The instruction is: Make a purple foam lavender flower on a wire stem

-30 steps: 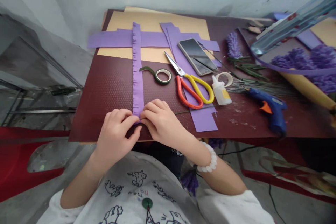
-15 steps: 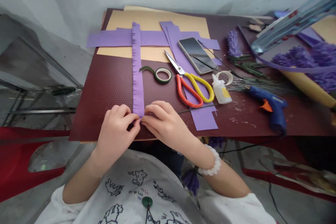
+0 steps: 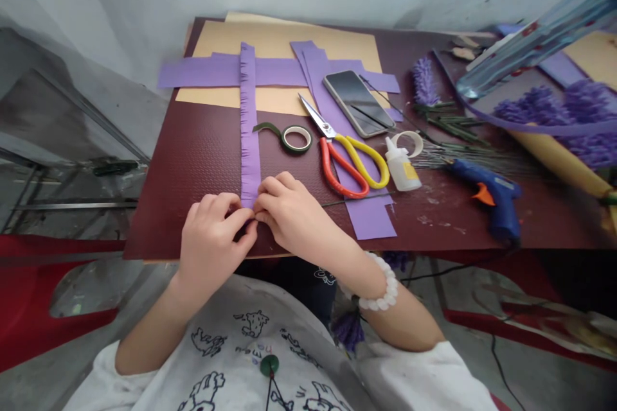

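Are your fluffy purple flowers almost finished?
Some look done: a fluffy purple paper flower head sits on a green stem at the right. In hand: a long purple paper strip with a snipped edge, pinched at its near end by the left hand and right hand. Left: a smooth purple paper strip and thin green wires lie unused.

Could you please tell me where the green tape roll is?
In the head view, the green tape roll lies on the maroon board, between the fringed purple paper strip and the scissors.
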Demonstrator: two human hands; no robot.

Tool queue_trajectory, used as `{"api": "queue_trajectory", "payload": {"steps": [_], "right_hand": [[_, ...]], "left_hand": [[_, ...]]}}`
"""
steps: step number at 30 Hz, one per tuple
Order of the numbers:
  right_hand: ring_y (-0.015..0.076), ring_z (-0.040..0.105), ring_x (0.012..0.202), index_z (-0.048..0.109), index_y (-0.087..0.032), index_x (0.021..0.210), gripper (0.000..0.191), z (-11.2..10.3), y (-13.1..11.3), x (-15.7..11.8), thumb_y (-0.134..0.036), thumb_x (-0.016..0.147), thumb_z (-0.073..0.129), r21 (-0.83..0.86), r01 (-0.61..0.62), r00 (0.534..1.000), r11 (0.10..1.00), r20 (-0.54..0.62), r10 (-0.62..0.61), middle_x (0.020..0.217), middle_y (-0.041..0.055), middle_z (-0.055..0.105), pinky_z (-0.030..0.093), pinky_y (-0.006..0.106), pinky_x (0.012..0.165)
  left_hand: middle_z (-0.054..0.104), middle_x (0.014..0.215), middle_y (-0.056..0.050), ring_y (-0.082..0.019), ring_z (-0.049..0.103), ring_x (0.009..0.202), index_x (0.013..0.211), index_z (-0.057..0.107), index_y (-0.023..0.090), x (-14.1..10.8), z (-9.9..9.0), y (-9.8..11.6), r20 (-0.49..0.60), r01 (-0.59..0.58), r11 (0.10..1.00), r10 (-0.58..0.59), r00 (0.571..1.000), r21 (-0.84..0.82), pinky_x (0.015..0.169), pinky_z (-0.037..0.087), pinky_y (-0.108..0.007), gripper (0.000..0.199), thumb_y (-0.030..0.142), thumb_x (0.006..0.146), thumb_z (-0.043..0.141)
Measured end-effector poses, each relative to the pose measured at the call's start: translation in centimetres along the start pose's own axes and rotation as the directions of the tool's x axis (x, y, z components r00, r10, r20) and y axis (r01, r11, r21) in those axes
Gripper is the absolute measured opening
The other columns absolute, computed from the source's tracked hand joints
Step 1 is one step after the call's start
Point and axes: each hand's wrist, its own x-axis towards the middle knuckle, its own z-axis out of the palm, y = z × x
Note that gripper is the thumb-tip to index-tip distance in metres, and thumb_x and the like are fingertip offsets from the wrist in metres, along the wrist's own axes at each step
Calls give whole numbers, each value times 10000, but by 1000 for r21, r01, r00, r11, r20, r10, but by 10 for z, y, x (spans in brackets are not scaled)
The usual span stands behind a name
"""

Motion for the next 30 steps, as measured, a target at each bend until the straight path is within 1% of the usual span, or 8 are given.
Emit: {"api": "queue_trajectory", "payload": {"steps": [2, 7, 10, 14, 17, 22, 26, 30], "right_hand": [[226, 463, 893, 654, -146, 829, 187, 3, 2, -3, -148, 910, 485, 31, 5, 999, 999, -45, -3, 954, 106, 606, 399, 366, 772], [192, 514, 904, 666, -183, 956, 241, 14, 10, -24, -199, 965, 426, 80, 84, 950, 993, -306, -56, 961, 85, 641, 401, 344, 799], [184, 522, 855, 663, -179, 905, 252, 12, 11, -30, -204, 970, 421, 21, 68, 935, 997, -350, -56, 914, 75, 664, 391, 339, 788], [189, 504, 782, 640, -170, 827, 244, 7, 7, -27, -204, 960, 438, -54, 26, 942, 998, -333, -43, 812, 63, 652, 363, 341, 748], [197, 497, 843, 644, -165, 938, 175, 10, 5, -24, -168, 934, 469, -81, 68, 945, 994, -316, -90, 887, 67, 646, 355, 347, 789], [202, 463, 901, 651, -196, 881, 200, 17, 5, -21, -211, 950, 465, -145, 103, 944, 984, -298, -143, 908, 60, 628, 333, 360, 869], [220, 454, 932, 641, -166, 882, 189, 18, 4, -15, -177, 936, 460, -101, 79, 962, 992, -252, -102, 943, 83, 620, 346, 365, 852], [232, 460, 931, 631, -153, 856, 177, 12, 1, -6, -112, 894, 463, -4, 12, 991, 1000, -131, -12, 953, 98, 609, 360, 373, 790]], "left_hand": [[638, 844, -46, -184, 528, 777, 801, 684, 190, 2, -1, 0, 22, -9, 1000, 8, 1000, 10, 698, 436, -331, 121, 208, 847, 573], [605, 788, -45, -174, 501, 737, 800, 701, 198, 5, -2, -1, 30, 21, 1000, -21, 999, -1, 678, 441, -317, 161, 235, 869, 560], [595, 781, -45, -177, 502, 744, 803, 709, 197, 6, -2, -1, 42, 43, 999, -43, 998, -1, 679, 441, -318, 161, 235, 867, 565], [597, 784, -48, -184, 509, 764, 802, 707, 190, 7, -3, -1, 66, 70, 997, -68, 996, -32, 697, 447, -324, 160, 234, 864, 566], [608, 793, -52, -192, 505, 774, 806, 694, 178, 8, -2, -1, 74, 69, 997, -65, 995, -42, 704, 448, -333, 155, 228, 865, 559], [632, 813, -58, -209, 499, 782, 771, 645, 170, 9, 5, 1, 68, 102, 994, -100, 993, -25, 702, 433, -357, 152, 202, 867, 532], [651, 811, -48, -219, 510, 789, 768, 629, 183, 6, 6, 3, 69, 145, 989, -143, 987, -18, 706, 416, -369, 140, 210, 866, 534], [667, 831, -44, -234, 526, 830, 873, 631, 184, 0, 3, 3, 86, 135, 990, -132, 987, -26, 721, 405, -378, 76, 232, 839, 582]]}}
